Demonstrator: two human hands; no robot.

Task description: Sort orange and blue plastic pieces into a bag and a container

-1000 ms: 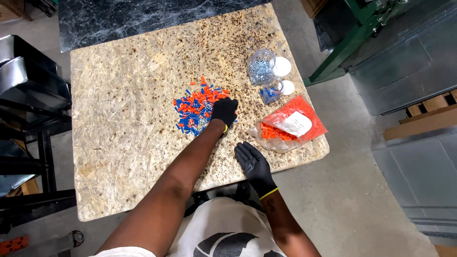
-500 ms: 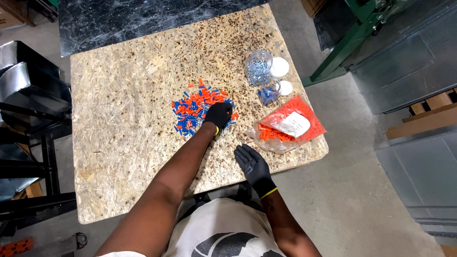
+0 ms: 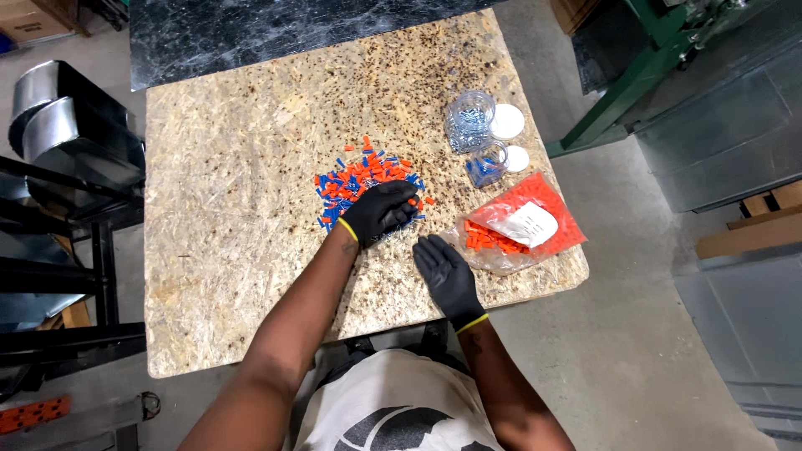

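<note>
A heap of small orange and blue plastic caps (image 3: 361,179) lies in the middle of a chipboard table (image 3: 225,167). My left hand (image 3: 380,212), in a black glove, rests curled over the heap's near right edge; whether any caps are in its fingers is hidden. My right hand (image 3: 445,276), also gloved, lies palm up on the board just to the right, fingers apart, nothing in it. Past it lies a clear bag (image 3: 516,227) with orange caps and a white label.
Two clear jars stand at the back right: a large one (image 3: 468,119) with silvery pieces and a small one (image 3: 485,162) with blue caps, each beside a white lid. Dark metal racks stand left of the table, a green steel frame at the right, concrete floor around.
My left hand has stayed on the heap's near right edge, curling a little more over the caps. My right hand lies palm up as before.
</note>
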